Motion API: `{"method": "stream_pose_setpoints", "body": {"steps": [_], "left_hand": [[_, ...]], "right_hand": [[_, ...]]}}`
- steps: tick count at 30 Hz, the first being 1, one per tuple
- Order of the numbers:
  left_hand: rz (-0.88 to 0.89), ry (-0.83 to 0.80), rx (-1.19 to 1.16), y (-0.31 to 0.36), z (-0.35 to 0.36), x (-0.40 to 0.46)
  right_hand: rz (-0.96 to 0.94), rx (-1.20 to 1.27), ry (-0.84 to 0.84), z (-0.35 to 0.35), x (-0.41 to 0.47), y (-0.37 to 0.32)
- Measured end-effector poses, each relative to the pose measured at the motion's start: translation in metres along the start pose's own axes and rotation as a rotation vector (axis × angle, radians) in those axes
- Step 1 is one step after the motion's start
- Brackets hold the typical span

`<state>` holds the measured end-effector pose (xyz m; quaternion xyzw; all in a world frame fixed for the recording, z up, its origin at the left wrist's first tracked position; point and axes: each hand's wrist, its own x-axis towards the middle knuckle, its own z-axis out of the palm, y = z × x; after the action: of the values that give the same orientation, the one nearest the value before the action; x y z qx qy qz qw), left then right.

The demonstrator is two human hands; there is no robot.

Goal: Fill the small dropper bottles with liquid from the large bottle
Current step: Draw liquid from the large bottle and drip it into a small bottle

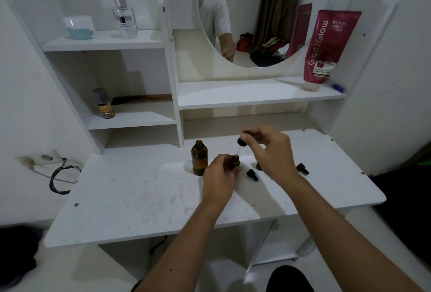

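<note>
On the left shelves of the white desk (140,198) stand a blue-and-white jar (78,27), a clear perfume bottle (124,17) and, lower down, a small yellow-labelled bottle (104,103) beside a comb (142,99). On the desk top the large amber bottle (199,158) stands upright with its mouth uncapped. Just to its right the left hand (219,176) has its fingers (225,163) curled round a small dropper bottle (235,161), holding it upright (only the neck and shoulder show). Above and slightly right, the right hand (272,151) pinches a black dropper cap (241,141) by its bulb, the clear pipette angled down toward the small bottle's mouth. Two more black dropper caps lie on the desk: one (252,174) between the hands, another (302,168) right of the right wrist. A second small amber bottle (258,166) is mostly hidden behind the right hand. On the right shelf leans a pink tube (326,44).
</note>
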<state>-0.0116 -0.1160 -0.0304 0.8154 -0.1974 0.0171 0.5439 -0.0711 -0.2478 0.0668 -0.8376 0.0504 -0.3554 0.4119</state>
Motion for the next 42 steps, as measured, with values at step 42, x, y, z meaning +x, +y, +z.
{"method": "stream_pose_setpoints", "body": {"steps": [42], "left_hand": [[-0.064, 0.007, -0.108, 0.001, -0.048, -0.044]], "right_hand": [[-0.105, 0.045, 0.011, -0.006, 0.009, -0.062]]}}
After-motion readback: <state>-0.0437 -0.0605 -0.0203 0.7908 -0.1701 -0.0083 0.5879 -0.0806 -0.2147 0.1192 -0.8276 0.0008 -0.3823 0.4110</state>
